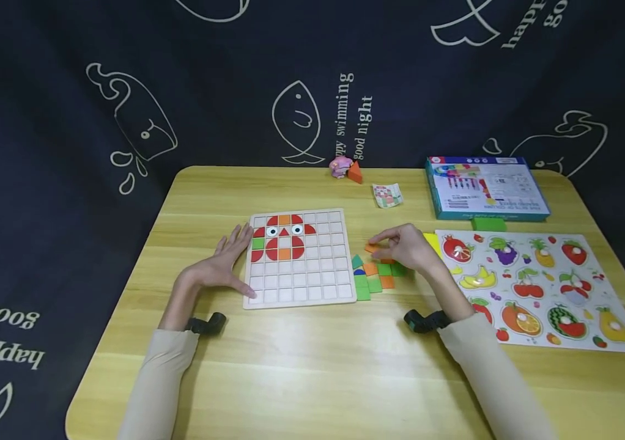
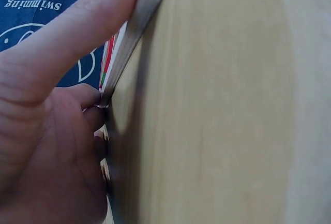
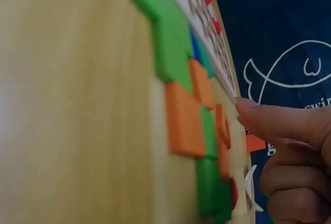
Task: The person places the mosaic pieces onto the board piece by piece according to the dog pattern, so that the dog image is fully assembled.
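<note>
A square white grid board lies on the table, with red, orange, green and eye-marked tiles in its upper left part. My left hand rests at the board's left edge, fingers spread and the thumb on its lower left corner. In the left wrist view, the left hand lies along the board's edge. My right hand pinches a small orange tile above loose tiles. The right wrist view shows the right hand's thumb stretched out and other fingers curled; the grip itself is hidden there.
Green and orange loose tiles lie right of the board. A fruit puzzle board lies farther right, below a flat box. Behind are a small picture card, a pink toy and a red-orange triangular block.
</note>
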### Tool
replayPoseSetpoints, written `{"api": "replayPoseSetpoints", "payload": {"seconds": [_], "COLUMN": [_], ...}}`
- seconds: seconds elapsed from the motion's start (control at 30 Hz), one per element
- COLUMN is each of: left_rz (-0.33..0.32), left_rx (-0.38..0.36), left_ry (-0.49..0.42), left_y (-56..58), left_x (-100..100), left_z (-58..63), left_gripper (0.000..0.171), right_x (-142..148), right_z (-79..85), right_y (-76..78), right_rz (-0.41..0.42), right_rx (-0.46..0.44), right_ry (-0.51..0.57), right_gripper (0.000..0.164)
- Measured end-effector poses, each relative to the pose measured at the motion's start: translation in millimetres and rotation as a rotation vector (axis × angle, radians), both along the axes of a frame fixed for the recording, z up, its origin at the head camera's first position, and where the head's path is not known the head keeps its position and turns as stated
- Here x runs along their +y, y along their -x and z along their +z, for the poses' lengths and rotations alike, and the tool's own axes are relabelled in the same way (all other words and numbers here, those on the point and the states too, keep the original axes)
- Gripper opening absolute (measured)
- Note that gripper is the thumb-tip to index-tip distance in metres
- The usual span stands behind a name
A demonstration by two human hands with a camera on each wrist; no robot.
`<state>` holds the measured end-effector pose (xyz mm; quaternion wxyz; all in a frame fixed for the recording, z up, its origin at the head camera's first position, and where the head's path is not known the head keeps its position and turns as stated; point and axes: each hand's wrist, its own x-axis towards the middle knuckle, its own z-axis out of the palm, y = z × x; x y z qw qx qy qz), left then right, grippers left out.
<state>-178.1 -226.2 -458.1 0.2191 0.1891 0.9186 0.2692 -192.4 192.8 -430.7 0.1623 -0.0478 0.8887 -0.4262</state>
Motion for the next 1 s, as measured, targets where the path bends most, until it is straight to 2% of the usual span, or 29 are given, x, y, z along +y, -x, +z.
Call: {"api": "replayPoseSetpoints", "payload": {"seconds": [0.23,0.5,0.73,1.0], "left_rz": [0.008,0.007,0.007,0.012], "left_rx": [0.003,-0.002,0.007,0.007], "left_ry": [-0.006,-0.006,-0.011,0.002], "left_y": [-2.9,-3.8,-3.5,-2.7], "left_x": [-4,-3,-3,-3], "left_z": [0.1,0.5,1.9,-0.3], "left_gripper": [0.141,0.14,0.14,0.14], "right_x": [2,-8,-14,-8], "right_z": [-7.8,-12.2,-21.2,-21.9], "right_y": [-18.7,-38.2,-37.1,-25.9], "right_rz": [0.09,0.123,-0.012,-0.107], "right_rx": [-0.033,-0.088,-0.089,-0.023], "right_ry": [0.011,0.066,0.057,0.02], "right_gripper": [0.029,0.03,0.021,0.025]}}
